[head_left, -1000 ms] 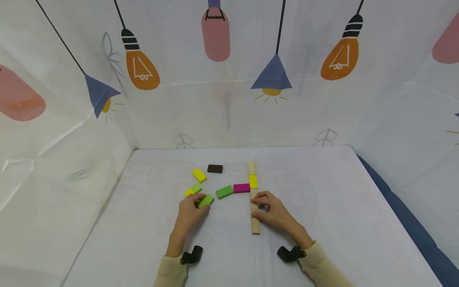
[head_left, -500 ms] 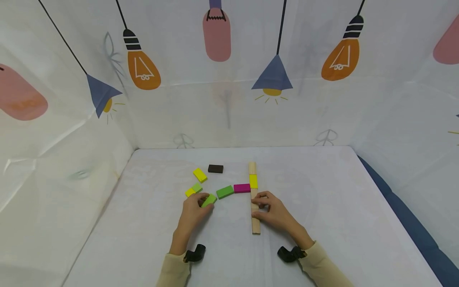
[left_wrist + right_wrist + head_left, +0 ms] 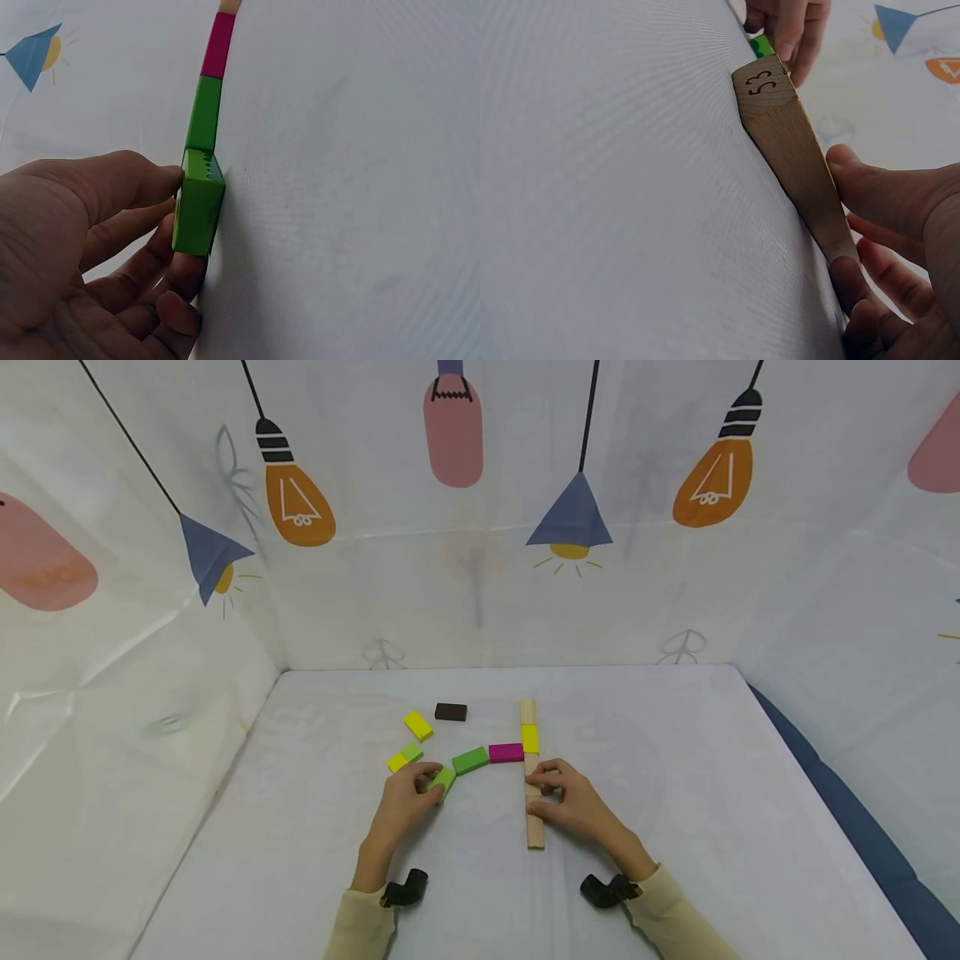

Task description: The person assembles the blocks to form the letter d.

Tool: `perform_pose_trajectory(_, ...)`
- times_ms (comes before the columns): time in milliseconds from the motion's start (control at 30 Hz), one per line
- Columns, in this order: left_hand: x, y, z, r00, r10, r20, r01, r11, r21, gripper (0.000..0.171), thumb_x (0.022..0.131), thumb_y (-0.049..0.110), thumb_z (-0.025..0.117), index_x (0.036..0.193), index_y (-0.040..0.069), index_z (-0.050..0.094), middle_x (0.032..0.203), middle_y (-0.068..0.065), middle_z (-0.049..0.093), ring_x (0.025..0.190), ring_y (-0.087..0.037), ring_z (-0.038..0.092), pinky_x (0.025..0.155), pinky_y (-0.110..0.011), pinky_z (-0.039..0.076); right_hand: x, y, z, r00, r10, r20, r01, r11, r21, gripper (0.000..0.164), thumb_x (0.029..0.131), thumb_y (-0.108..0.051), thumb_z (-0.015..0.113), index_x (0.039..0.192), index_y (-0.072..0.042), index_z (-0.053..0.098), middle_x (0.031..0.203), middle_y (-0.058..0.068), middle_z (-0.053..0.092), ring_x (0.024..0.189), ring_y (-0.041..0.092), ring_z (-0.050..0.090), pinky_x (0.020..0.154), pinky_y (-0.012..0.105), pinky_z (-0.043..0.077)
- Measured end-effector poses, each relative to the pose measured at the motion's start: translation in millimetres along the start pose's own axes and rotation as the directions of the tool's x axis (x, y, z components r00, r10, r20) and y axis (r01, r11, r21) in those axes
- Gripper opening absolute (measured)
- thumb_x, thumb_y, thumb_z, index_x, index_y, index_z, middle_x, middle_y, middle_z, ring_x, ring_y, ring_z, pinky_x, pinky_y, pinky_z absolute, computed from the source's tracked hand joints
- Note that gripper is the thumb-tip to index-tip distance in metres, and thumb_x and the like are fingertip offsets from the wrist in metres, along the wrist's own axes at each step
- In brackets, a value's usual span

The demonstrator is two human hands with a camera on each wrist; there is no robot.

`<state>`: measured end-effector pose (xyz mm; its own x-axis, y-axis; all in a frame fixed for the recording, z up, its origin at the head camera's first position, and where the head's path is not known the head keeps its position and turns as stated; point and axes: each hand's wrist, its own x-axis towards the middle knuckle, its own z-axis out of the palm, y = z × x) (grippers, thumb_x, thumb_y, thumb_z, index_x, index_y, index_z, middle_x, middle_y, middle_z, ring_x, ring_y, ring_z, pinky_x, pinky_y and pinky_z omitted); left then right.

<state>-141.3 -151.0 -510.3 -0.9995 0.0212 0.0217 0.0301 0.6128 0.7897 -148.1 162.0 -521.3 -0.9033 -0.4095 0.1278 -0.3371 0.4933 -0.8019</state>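
Left hand (image 3: 402, 803) pinches the light-green block (image 3: 198, 214), maybe lining it up for soft letting-go; right hand (image 3: 574, 802) just touches wooden blocks (image 3: 535, 835).

Held block (image 3: 196, 217): light green
Straight row (image 3: 531, 764): tan, one yellow block (image 3: 530, 739)
Worktop (image 3: 675, 768): white
Backdrop (image 3: 495, 589): white, lamp print

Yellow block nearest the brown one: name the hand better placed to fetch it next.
Left, probably: the left hand is nearer the yellow block, though it pinches the light green block; the right hand grips the wooden row farther off.
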Motion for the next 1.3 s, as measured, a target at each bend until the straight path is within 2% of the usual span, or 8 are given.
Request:
perform_pose_trajectory(1100, -1.2, 3.4, -3.8, 1.000, 0.002, 0.005, -0.002, 1.000, -0.002, 0.030, 0.091, 0.011, 0.075, 0.120, 0.009, 0.074, 0.109, -0.006, 0.073, 0.081, -0.014, 0.056, 0.069, -0.025, 0.047, -1, 1, -3, 0.999, -0.036, -0.013, 0.036, 0.999, 0.004, 0.041, 0.086, -0.020, 0.085, 0.122, -0.005, 0.075, 0.123, 0.006, 0.062, 0.096, 0.015, 0.057, 0.076, 0.024, 0.049)
perform_pose_trajectory(1300, 2.8, 1.0, -12.7, 0.999, 0.010, -0.034, -0.009, 1.000, 0.018, 0.028, 0.093, 0.015, 0.074, 0.121, 0.009, 0.074, 0.110, -0.007, 0.073, 0.084, -0.016, 0.059, 0.071, -0.027, 0.049, -2, 1, -2, 1.000, -0.029, -0.001, 0.029, 1.000, 0.005, 0.042, 0.087, -0.023, 0.083, 0.124, -0.006, 0.074, 0.124, 0.006, 0.062, 0.097, 0.014, 0.056, 0.077, 0.024, 0.051)
